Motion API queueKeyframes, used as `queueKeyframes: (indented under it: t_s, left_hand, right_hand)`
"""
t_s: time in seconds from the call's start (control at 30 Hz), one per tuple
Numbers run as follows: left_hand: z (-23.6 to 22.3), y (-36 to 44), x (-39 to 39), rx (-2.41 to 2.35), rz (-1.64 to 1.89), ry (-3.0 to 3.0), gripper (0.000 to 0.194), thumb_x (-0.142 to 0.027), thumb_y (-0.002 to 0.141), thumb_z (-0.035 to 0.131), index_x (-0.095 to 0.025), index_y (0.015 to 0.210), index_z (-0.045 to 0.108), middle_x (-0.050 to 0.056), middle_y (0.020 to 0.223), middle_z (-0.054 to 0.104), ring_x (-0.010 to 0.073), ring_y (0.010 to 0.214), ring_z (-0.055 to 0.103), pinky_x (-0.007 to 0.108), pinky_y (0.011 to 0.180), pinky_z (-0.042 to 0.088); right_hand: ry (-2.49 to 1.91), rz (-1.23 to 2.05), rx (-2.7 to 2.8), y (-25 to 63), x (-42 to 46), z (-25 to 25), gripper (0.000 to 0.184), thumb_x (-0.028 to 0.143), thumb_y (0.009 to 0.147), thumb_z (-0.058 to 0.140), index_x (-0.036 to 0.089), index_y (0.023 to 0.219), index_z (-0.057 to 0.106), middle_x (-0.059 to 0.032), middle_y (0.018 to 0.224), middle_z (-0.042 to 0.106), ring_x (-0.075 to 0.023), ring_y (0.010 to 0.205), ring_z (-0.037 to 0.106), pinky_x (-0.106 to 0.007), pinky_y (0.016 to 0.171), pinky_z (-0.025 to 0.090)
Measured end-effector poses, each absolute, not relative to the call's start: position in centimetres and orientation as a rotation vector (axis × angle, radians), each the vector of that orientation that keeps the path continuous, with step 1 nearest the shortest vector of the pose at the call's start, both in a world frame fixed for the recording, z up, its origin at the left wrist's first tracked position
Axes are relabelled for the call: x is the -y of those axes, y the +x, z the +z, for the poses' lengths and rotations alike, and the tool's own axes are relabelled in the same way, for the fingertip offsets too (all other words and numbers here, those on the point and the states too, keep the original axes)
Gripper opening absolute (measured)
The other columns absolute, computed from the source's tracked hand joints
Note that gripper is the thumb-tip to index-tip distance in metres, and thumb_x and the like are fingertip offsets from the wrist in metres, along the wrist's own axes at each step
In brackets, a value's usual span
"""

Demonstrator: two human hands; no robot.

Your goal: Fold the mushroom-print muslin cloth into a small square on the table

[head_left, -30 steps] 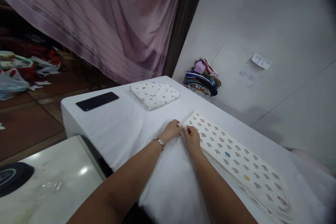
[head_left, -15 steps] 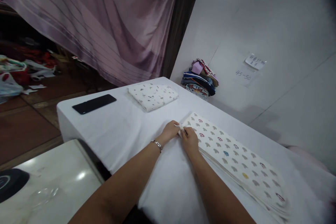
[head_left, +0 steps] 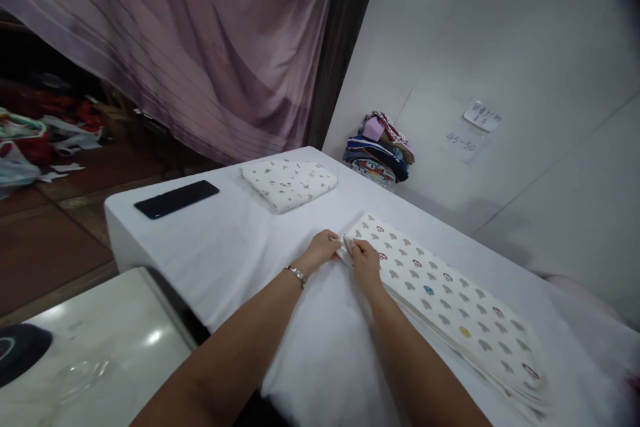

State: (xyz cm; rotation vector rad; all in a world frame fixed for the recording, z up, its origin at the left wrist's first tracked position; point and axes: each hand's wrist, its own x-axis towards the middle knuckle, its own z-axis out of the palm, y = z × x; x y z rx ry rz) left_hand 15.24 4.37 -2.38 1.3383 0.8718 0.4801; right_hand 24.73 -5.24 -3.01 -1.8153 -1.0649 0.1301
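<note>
A long folded cloth, cream with grey heart-like shapes and a few coloured prints, lies in layers along the right of the white-covered table. At its near left corner, my left hand pinches the edge between thumb and fingers; a bracelet circles that wrist. Just to the right, my right hand is closed on the same corner, fingers curled over the top layer. The fingertips partly hide the corner. Farther back, a smaller folded cloth with small dark prints lies flat, apart from both hands.
A black phone lies near the table's left edge. Behind the table, a pile of folded fabrics stands against the wall, which bears paper notes. A pink curtain hangs behind. A glossy white surface stands at lower left.
The cloth's corner, bunched up between my fingers before, now lies flatter. My right hand has shifted slightly right along the cloth, while my left hand stays at the corner.
</note>
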Motion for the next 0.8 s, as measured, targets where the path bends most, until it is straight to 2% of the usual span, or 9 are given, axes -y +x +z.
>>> queueKeyframes:
  t_s: [0.17,0.37,0.57,0.7,0.8]
  left_hand:
    - [-2.7,15.3,-4.6,-0.862,0.471,1.354,0.024,-0.015,0.070,0.062,-0.013,0.092,0.054,0.001,0.070,0.061,0.0116,0.058,0.059,0.021,0.056,0.050]
    - [-2.5,15.2,-4.6,-0.857,0.464,1.329,0.017,-0.019,0.073,0.061,-0.013,0.087,0.054,0.000,0.069,0.060,0.0108,0.058,0.059,0.022,0.059,0.051]
    - [-2.2,15.2,-4.4,-0.823,0.478,1.342,0.019,-0.027,0.075,0.063,-0.014,0.084,0.052,0.000,0.068,0.059,0.0102,0.059,0.058,0.021,0.058,0.050]
    - [-2.6,15.4,-4.8,-0.820,0.494,1.380,0.018,-0.025,0.074,0.061,-0.014,0.084,0.051,0.001,0.072,0.059,0.0116,0.064,0.060,0.020,0.058,0.050]
    - [-2.8,15.5,-5.1,-0.880,0.464,1.460,0.018,-0.023,0.074,0.058,-0.015,0.089,0.052,0.002,0.076,0.063,0.0134,0.068,0.062,0.021,0.060,0.050]
  right_hand:
    - [-1.834,0.034,1.333,24.0,5.3,-3.0,0.029,0.032,0.088,0.041,0.019,0.083,0.067,-0.0059,0.085,0.063,-0.0182,0.082,0.055,-0.029,0.076,0.041]
    - [-1.877,0.020,1.372,24.0,5.3,-3.3,0.028,0.027,0.090,0.039,0.019,0.090,0.066,-0.0058,0.088,0.061,-0.0179,0.086,0.053,-0.029,0.079,0.040]
    - [-1.900,0.025,1.403,23.9,5.1,-3.2,0.026,0.016,0.084,0.041,0.019,0.086,0.066,-0.0054,0.087,0.061,-0.0175,0.086,0.054,-0.030,0.080,0.042]
    - [-1.871,0.149,1.394,24.4,5.4,-2.4,0.034,0.008,0.078,0.041,0.023,0.095,0.066,-0.0026,0.095,0.065,-0.0167,0.091,0.057,-0.029,0.084,0.043]
    - [-1.905,0.179,1.457,25.1,6.5,-1.7,0.034,0.009,0.080,0.040,0.024,0.096,0.066,-0.0009,0.099,0.066,-0.0164,0.093,0.058,-0.029,0.084,0.044]
